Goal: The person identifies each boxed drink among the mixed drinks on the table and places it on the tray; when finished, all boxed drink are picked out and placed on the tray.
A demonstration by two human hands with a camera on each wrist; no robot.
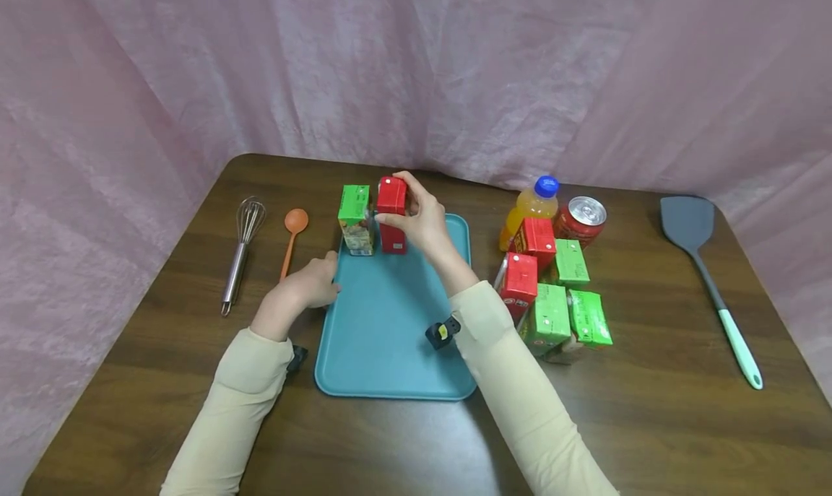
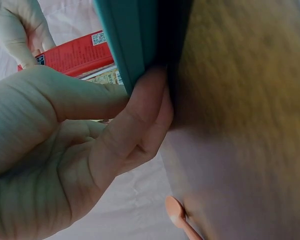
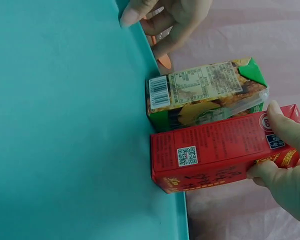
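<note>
My right hand (image 1: 422, 222) grips a red drink carton (image 1: 392, 218) near its top, thumb on one side and fingers on the other. The carton stands upright at the far end of a blue tray (image 1: 396, 337). Just left of it is a green-topped drink carton (image 1: 356, 220) with a straw on its side, standing on the tray; the right wrist view shows the two side by side. My left hand (image 1: 312, 283) pinches the tray's left rim, the thumb above and fingers under the edge, as the left wrist view (image 2: 115, 115) shows.
Right of the tray stand red cartons (image 1: 520, 276), green cartons (image 1: 549, 312), an orange drink bottle (image 1: 533, 207) and a red can (image 1: 581, 220). A spatula (image 1: 705, 272) lies far right. A whisk (image 1: 240, 254) and an orange spoon (image 1: 295, 229) lie left. A pink curtain (image 1: 390, 70) hangs behind.
</note>
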